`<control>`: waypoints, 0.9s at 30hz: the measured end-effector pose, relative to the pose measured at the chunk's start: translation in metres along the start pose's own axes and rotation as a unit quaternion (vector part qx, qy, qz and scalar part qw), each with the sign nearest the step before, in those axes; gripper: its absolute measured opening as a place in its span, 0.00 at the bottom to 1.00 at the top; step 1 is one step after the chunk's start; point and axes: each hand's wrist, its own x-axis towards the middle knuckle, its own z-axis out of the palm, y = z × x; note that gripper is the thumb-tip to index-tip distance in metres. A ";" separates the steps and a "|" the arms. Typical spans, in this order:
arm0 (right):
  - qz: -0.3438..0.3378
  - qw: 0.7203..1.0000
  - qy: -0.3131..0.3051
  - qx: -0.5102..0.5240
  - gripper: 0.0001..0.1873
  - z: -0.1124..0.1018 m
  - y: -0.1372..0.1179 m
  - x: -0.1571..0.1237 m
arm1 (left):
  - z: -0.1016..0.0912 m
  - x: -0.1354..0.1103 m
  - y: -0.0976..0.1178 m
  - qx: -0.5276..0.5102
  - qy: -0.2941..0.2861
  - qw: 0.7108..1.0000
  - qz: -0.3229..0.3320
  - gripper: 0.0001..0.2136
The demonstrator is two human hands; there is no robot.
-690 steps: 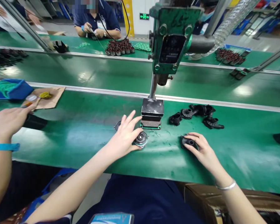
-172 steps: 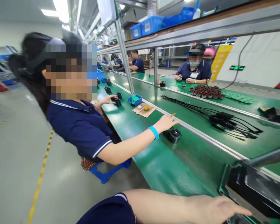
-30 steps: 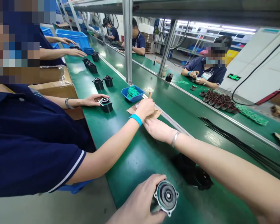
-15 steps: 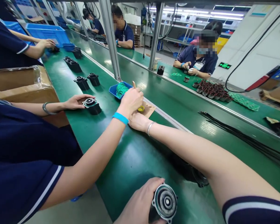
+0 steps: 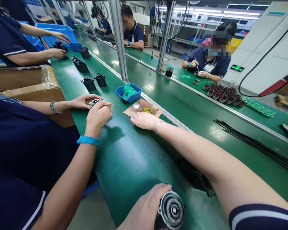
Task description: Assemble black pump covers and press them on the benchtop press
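Observation:
My left hand [image 5: 145, 209] is at the bottom edge, closed round a round part with a grey metal face [image 5: 172, 210], held just over the near edge of the green belt [image 5: 134, 159]. My right arm reaches far across the belt. My right hand [image 5: 144, 120] lies palm down at the near edge of a brown cardboard piece [image 5: 156, 111], fingers stretched out and holding nothing that shows. On the cardboard sit a small yellow pot [image 5: 147, 110] and a white lid [image 5: 136, 106]. A black part [image 5: 194, 177] lies under my right forearm.
A co-worker on my left holds a thin stick in a blue-banded hand [image 5: 98, 116] over a part [image 5: 94, 102]. A blue tray of green rings [image 5: 129, 91], black housings [image 5: 88, 83], a cardboard box [image 5: 31, 83], a metal post [image 5: 120, 41] and black cables [image 5: 254, 143] are around.
The co-worker's blue-banded hand has drawn back from the cardboard with the stick to the part in the other hand. My right hand stays by the cardboard; my left keeps its part.

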 end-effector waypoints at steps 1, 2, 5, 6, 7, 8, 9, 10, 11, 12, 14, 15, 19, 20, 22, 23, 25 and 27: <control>-0.003 1.000 0.009 0.012 0.23 -0.004 0.000 -0.002 | 0.014 -0.013 0.001 -0.003 -0.004 1.000 0.001 0.35; 0.000 0.999 0.022 0.023 0.22 -0.010 0.001 -0.004 | 0.025 -0.025 0.001 -0.006 -0.007 1.000 0.002 0.35; 0.049 0.994 0.090 0.048 0.23 -0.032 0.009 -0.007 | 0.047 -0.052 0.005 -0.015 -0.008 1.000 0.003 0.27; 0.084 0.987 0.124 0.054 0.25 -0.040 0.014 -0.008 | 0.052 -0.058 0.006 -0.018 -0.006 1.000 0.002 0.25; 0.130 0.976 0.161 0.068 0.26 -0.046 0.020 -0.008 | 0.055 -0.064 0.008 -0.020 -0.002 1.000 -0.001 0.24; 0.178 0.960 0.196 0.091 0.26 -0.052 0.027 -0.009 | 0.058 -0.067 0.009 -0.021 0.001 1.000 -0.003 0.25; 0.224 0.940 0.222 0.126 0.24 -0.055 0.033 -0.009 | 0.060 -0.070 0.009 -0.023 0.006 1.000 -0.005 0.27; 0.262 0.920 0.238 0.168 0.22 -0.056 0.039 -0.010 | 0.061 -0.071 0.009 -0.024 0.011 1.000 -0.007 0.29; 0.289 0.902 0.244 0.210 0.19 -0.055 0.044 -0.011 | 0.061 -0.071 0.009 -0.024 0.015 1.000 -0.009 0.31; 0.303 0.889 0.240 0.245 0.17 -0.052 0.048 -0.011 | 0.060 -0.069 0.007 -0.024 0.019 0.999 -0.011 0.33; 0.307 0.882 0.227 0.275 0.16 -0.044 0.052 -0.013 | 0.054 -0.062 0.002 -0.024 0.028 0.999 -0.014 0.34; 0.309 0.882 0.225 0.277 0.16 -0.039 0.053 -0.013 | 0.050 -0.056 -0.001 -0.024 0.032 0.999 -0.015 0.35; 0.317 0.879 0.223 0.278 0.16 -0.026 0.054 -0.013 | 0.019 -0.020 -0.013 -0.023 0.049 0.998 -0.024 0.35; 0.317 0.879 0.220 0.280 0.16 -0.024 0.054 -0.013 | 0.009 -0.009 -0.015 -0.023 0.052 0.998 -0.030 0.33; 0.316 0.879 0.217 0.284 0.15 -0.022 0.054 -0.013 | -0.008 0.009 -0.017 -0.025 0.058 0.997 -0.044 0.29; 0.315 0.879 0.216 0.286 0.15 -0.021 0.054 -0.013 | -0.013 0.015 -0.018 -0.028 0.059 0.997 -0.049 0.28; 0.313 0.878 0.215 0.291 0.13 -0.020 0.053 -0.014 | -0.017 0.016 -0.020 -0.034 0.060 0.997 -0.046 0.27; 0.315 0.875 0.216 0.298 0.13 -0.019 0.052 -0.014 | -0.012 0.007 -0.022 -0.039 0.056 0.997 -0.036 0.29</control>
